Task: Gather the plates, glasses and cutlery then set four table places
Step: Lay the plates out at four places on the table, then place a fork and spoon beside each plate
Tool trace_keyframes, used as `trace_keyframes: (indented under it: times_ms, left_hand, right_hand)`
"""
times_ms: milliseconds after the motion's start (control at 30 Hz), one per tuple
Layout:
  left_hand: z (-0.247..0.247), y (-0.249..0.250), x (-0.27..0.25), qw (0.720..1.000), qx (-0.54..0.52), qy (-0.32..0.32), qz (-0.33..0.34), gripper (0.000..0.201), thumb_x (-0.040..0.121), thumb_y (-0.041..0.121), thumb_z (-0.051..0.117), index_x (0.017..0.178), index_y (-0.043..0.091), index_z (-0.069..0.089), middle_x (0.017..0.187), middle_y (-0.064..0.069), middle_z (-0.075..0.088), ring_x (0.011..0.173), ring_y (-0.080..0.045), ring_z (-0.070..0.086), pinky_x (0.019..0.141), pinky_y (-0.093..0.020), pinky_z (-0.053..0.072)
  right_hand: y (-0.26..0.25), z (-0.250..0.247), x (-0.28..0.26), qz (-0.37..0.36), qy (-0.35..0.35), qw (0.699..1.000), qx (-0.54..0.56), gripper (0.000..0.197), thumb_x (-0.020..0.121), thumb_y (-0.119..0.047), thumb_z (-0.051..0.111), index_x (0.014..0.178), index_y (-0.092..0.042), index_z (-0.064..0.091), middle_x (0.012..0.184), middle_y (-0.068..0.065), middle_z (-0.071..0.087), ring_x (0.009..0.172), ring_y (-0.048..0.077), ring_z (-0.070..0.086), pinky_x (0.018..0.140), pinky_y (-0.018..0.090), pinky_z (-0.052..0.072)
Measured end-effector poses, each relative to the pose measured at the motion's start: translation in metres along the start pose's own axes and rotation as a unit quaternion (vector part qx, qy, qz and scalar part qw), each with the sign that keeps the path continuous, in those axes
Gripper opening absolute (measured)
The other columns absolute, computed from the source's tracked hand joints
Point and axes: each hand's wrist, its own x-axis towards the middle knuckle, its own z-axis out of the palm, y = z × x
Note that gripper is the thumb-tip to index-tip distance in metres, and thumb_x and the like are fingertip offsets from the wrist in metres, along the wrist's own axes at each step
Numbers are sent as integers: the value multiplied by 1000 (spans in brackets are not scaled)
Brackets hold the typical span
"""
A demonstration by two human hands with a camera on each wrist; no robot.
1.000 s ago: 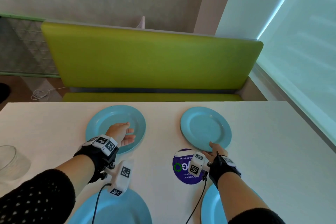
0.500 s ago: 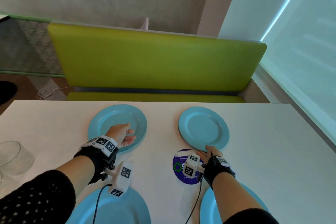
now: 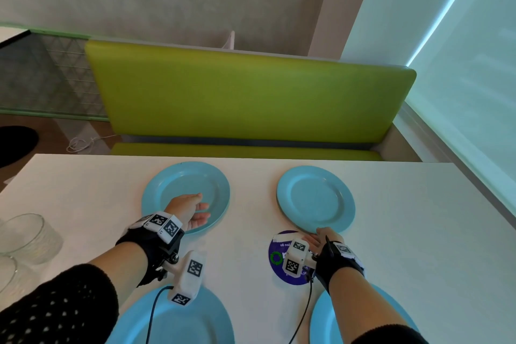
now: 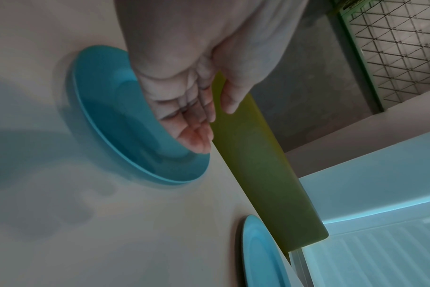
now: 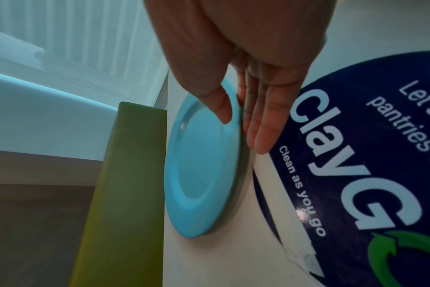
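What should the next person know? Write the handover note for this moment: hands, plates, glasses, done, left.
Left hand: open, hovering over the far-left round blue plate.
Right hand: thumb and fingers at the near rim of the far-right round blue plate; grip unclear.
Two more blue plates lie at the near edge, near-left plate and near-right plate.
Clear glasses wait at the white table's left side.
Done: four plates out.
Left: glasses to places; cutlery, none in view.

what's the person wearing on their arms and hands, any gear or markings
Both arms have black knitted sleeves pushed up the forearm. The left hand and right hand are bare; each wrist has a black brace carrying white blocks with black square markers, and black cables trail back.
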Motion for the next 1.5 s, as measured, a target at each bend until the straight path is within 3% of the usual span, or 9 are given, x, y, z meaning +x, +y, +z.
trace_keyframes:
  times_ms: [200, 333, 467, 600, 733, 833, 1033, 1233, 1500]
  left_hand:
    - [-4, -3, -5, 1000, 17, -12, -5, 23, 97, 18, 46, 118, 7, 48, 82, -6, 57, 66, -20, 56, 38, -19, 51]
    - [-13, -4, -13, 999, 16, -33, -7, 14, 97, 18, 47, 109, 11, 47, 81, -7, 58, 64, -20, 56, 41, -22, 51]
    - [-36, -8, -24, 998, 9, -54, -7, 13, 97, 17, 47, 107, 9, 47, 80, -7, 57, 63, -20, 56, 39, -21, 50]
    - [-82, -19, -40, 997, 23, -77, 2, 12, 97, 18, 46, 106, 10, 45, 78, -6, 55, 59, -19, 53, 38, -18, 48]
    - [-135, -33, -60, 990, 78, -112, 42, 8, 97, 16, 45, 103, 11, 45, 76, -6, 54, 42, -13, 56, 36, -16, 46]
    - [-180, -48, -84, 976, 139, -151, 72, 4, 97, 15, 45, 96, 12, 47, 76, -5, 54, 49, -16, 53, 36, -16, 44]
    - [-274, -93, -112, 897, 378, -178, 146, 11, 93, 24, 51, 84, 18, 52, 86, -3, 58, 72, -21, 54, 64, -25, 44]
    - [-348, -121, -118, 781, 587, -111, 182, 38, 93, 36, 46, 127, 18, 46, 134, -5, 50, 124, -22, 48, 101, -27, 37]
    - [-425, -141, -93, 717, 678, 1, 159, 54, 89, 35, 54, 133, 10, 37, 138, -11, 41, 129, -28, 39, 108, -34, 35]
  right_hand:
    - [8, -6, -5, -3, -4, 1000, 6, 37, 94, -4, 44, 128, 12, 45, 110, 26, 59, 84, 34, 60, 71, 38, 54]
    - [8, -8, -22, -41, -6, 996, -75, 28, 92, -11, 51, 118, 0, 53, 88, 16, 57, 57, 24, 52, 31, 16, 39]
    - [13, -5, -39, -58, 5, 991, -117, 23, 89, -15, 58, 109, -6, 53, 99, 15, 56, 53, 21, 52, 33, 19, 37]
    - [47, 11, -73, -98, 4, 979, -180, 39, 93, -14, 53, 130, -2, 48, 127, 21, 53, 72, 20, 52, 61, 34, 51]
    - [100, 36, -134, -93, 9, 984, -153, 8, 97, -9, 44, 95, -9, 52, 80, 7, 52, 63, 19, 48, 55, 32, 42]
    - [144, 55, -180, -104, 5, 983, -148, 23, 96, -7, 44, 73, -9, 50, 72, 5, 51, 59, 18, 49, 56, 30, 41]
    - [239, 96, -250, -115, -10, 979, -165, 25, 95, -10, 46, 71, -16, 52, 67, 4, 52, 38, 12, 50, 49, 22, 40]
    - [302, 133, -290, -118, -37, 972, -202, 17, 93, -8, 49, 79, -15, 55, 69, 4, 55, 51, 16, 49, 46, 21, 40]
    - [336, 159, -308, -113, -48, 958, -259, 19, 94, -7, 47, 78, -13, 55, 71, 5, 55, 52, 17, 49, 43, 21, 41]
